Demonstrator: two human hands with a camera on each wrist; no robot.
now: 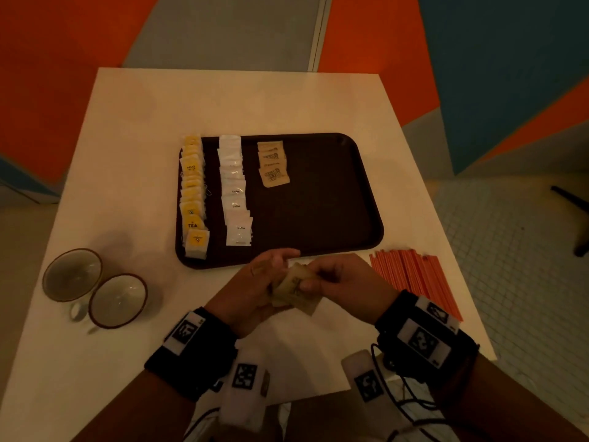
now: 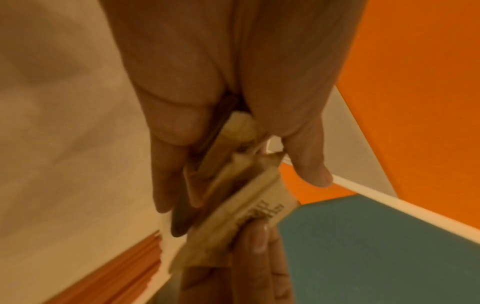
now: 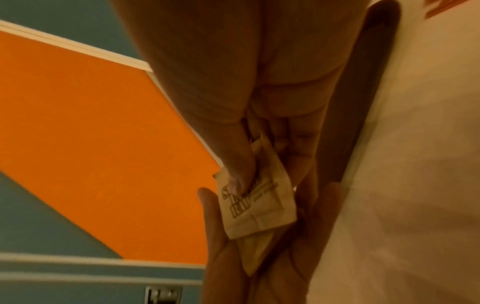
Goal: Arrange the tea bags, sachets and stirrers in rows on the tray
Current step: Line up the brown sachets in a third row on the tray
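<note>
Two cups (image 1: 95, 287) sit far left on the white table (image 1: 134, 129), rims touching. Dark tray (image 1: 318, 218) at centre. On it, left to right: a row of yellow tea bags (image 1: 192, 194) along the left edge, a row of white sachets (image 1: 235, 191), then a short row of brown sachets (image 1: 272, 164) at the far end. The tray's right half holds nothing.

Just in front of the tray, your left hand (image 1: 255, 291) cups a small stack of brown packets (image 1: 294, 288), fingers curled round it. Your right hand (image 1: 344, 282) pinches the top packet (image 3: 259, 203) between thumb and fingers; printed lettering shows on it.

Orange stirrers (image 1: 414, 275) lie bundled on the table at right, near your right wrist.
</note>
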